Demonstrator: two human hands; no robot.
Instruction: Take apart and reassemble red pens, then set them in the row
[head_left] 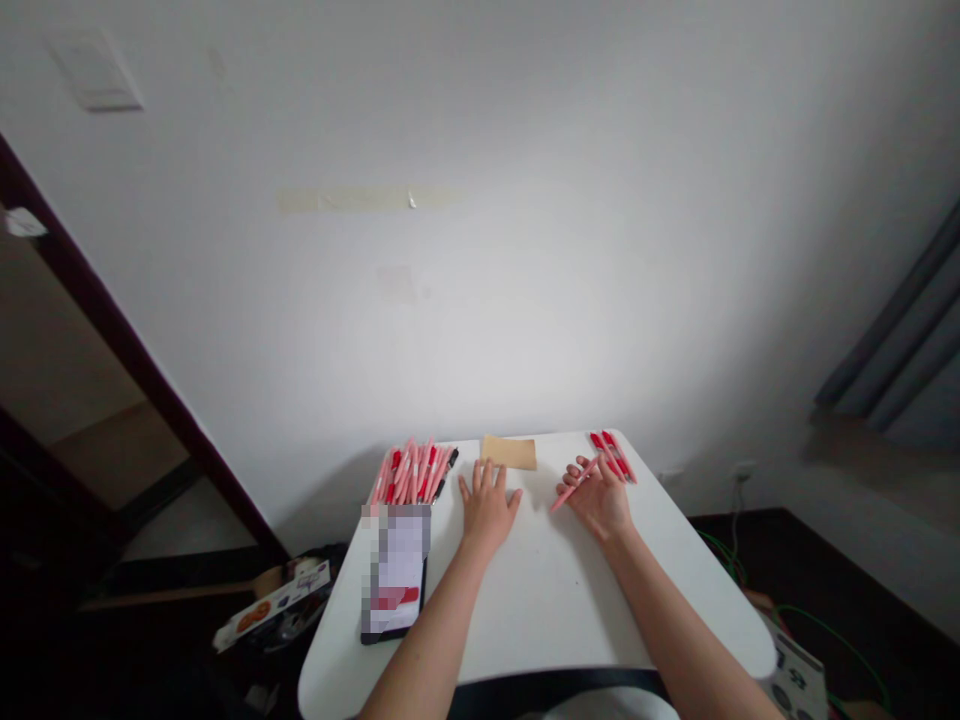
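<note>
One pink pen point(576, 484) is in the right hand point(604, 503), lying across its curled fingers, over the right side of the white bench point(540, 610). Beside that hand is a little bunch of red and pink pens point(616, 458), too close together to count. The one left hand point(486, 508) is palm down with its fingers spread wide, by one piece of tan paper point(514, 453). A big pile of pink, red and black pens point(409, 472) is on the left; they overlap, so I cannot count them. One phone point(403, 565) lies in front of the pile, near the left arm. One long white box point(274, 605) is down past the bench.
</note>
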